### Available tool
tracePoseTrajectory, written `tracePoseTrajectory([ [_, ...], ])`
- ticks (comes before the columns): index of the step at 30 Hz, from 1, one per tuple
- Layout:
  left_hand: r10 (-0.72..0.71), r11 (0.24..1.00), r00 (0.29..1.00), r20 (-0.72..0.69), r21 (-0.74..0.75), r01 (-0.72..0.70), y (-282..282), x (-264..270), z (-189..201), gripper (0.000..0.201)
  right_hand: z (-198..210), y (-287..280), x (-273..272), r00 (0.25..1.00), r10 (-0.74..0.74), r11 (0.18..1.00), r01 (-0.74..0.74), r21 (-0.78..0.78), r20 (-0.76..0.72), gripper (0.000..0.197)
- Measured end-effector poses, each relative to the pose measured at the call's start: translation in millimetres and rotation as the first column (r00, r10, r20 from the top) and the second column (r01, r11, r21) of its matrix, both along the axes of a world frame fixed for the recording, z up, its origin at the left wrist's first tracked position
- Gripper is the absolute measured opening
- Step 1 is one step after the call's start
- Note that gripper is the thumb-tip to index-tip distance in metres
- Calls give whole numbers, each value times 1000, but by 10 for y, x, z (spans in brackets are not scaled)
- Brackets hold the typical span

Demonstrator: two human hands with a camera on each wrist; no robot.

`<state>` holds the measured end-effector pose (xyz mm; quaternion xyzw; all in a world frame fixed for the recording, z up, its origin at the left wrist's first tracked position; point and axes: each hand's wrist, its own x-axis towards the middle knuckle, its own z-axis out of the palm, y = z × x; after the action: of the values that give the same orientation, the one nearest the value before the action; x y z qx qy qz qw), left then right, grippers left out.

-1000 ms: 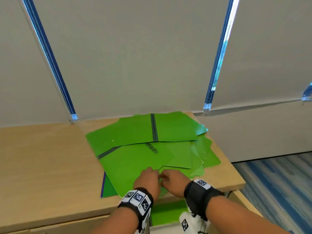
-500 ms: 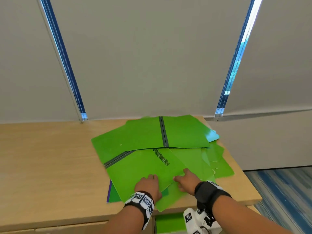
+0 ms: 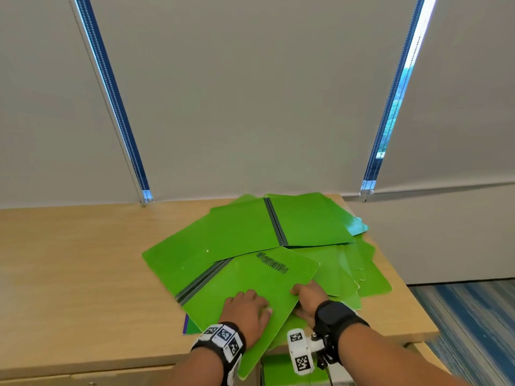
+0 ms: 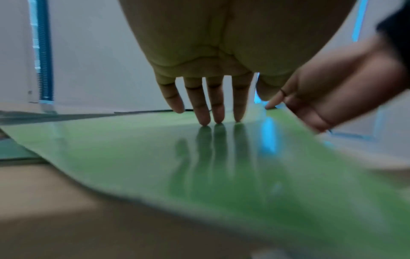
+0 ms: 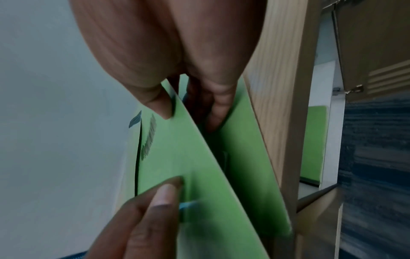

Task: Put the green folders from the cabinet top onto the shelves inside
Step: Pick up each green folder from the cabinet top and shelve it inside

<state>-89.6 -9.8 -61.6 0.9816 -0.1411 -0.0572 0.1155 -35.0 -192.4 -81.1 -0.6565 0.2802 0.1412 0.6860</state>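
A loose pile of folders (image 3: pixel 328 246) lies on the cabinet top (image 3: pixel 69 274), toward its right end, reaching back to the window blinds (image 3: pixel 250 93) behind. An opened folder (image 3: pixel 278 221) lies at the back of the pile, overlapping the rest. In front of it the nearest folder (image 3: pixel 250 285) lies on top, its near corner jutting past the cabinet's front edge. The left hand (image 3: pixel 246 310) rests flat on this folder, fingertips (image 4: pixel 218 119) touching its cover. The right hand (image 3: pixel 308 299) is just to the right, thumb (image 5: pixel 159 103) above the folder's right edge and fingers (image 5: pixel 217 112) beneath it, over the folders below. Under the cabinet top, inside, another folder (image 5: pixel 313 143) stands upright on a shelf (image 5: pixel 310 191).
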Motion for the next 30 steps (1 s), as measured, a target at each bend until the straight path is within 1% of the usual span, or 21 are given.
tracePoseTrajectory([
  [1, 56, 997, 998, 18, -47, -55, 7, 54, 46, 47, -110, -45, 68, 999, -39, 999, 38, 30, 13, 61],
  [2, 115, 990, 993, 31, -85, -112, 21, 125, 89, 50, -50, -47, 75, 997, -69, 996, 67, 54, 27, 70],
  [4, 238, 960, 971, 32, -157, -231, 61, 292, 189, 60, 342, 7, -41, 994, -97, 995, 95, 37, 54, 78],
  [6, 340, 914, 940, -21, -227, -336, 99, 459, 293, 69, 547, -31, -78, 989, -125, 992, 126, -5, 75, 79],
  [10, 449, 816, 873, -190, -312, -487, 173, 645, 425, 85, 659, -156, -9, 971, -184, 983, 184, 18, 152, 84],
  [11, 462, 800, 860, -216, -317, -509, 190, 652, 439, 91, 690, -168, -10, 969, -187, 982, 179, 62, 161, 81],
  [12, 473, 787, 848, -239, -318, -528, 212, 648, 445, 98, 697, -189, 5, 970, -172, 982, 154, 111, 173, 71],
  [13, 482, 775, 837, -258, -321, -545, 228, 632, 455, 106, 683, -226, 18, 967, -164, 981, 138, 138, 197, 51],
  [14, 490, 758, 827, -275, -335, -560, 240, 616, 456, 115, 607, -294, 64, 962, -174, 981, 151, 122, 212, 32],
  [15, 497, 736, 819, -287, -360, -573, 254, 598, 469, 124, 527, -375, 129, 958, -175, 983, 156, 100, 226, 23],
  [17, 500, 685, 811, -304, -434, -585, 277, 564, 485, 138, 482, -494, 181, 960, -136, 990, 124, 65, 246, 14],
  [19, 475, 620, 821, -316, -541, -568, 294, 531, 555, 145, 561, -551, 191, 956, -118, 993, 110, 43, 267, 7],
  [20, 446, 589, 836, -318, -599, -542, 300, 516, 606, 145, 577, -579, 221, 952, -120, 992, 108, 59, 282, 11],
  [22, 365, 549, 882, -298, -696, -462, 286, 460, 739, 140, 716, -601, 204, 948, -138, 989, 116, 95, 286, 26],
  [23, 331, 540, 904, -271, -732, -416, 278, 433, 813, 131, 838, -573, 171, 946, -139, 989, 117, 91, 293, 20],
  [24, 303, 528, 924, -233, -766, -366, 266, 406, 888, 118, 994, -521, 101, 938, -152, 988, 137, 70, 313, 11],
  [25, 291, 523, 936, -200, -786, -330, 267, 396, 952, 100, 1103, -492, 56, 924, -172, 985, 164, 54, 341, 18],
  [26, 290, 532, 943, -161, -792, -299, 266, 381, 1027, 84, 1203, -478, 12, 916, -190, 982, 181, 60, 353, 27],
  [27, 302, 553, 946, -118, -787, -275, 273, 373, 1100, 70, 1217, -479, 35, 903, -234, 972, 224, 69, 360, 27],
  [29, 317, 589, 948, -40, -774, -230, 305, 359, 1237, 53, 1274, -448, 37, 901, -252, 968, 236, 87, 353, 10],
  [30, 315, 595, 949, -12, -776, -208, 325, 347, 1298, 48, 1277, -432, 60, 895, -257, 966, 229, 119, 364, 41],
])
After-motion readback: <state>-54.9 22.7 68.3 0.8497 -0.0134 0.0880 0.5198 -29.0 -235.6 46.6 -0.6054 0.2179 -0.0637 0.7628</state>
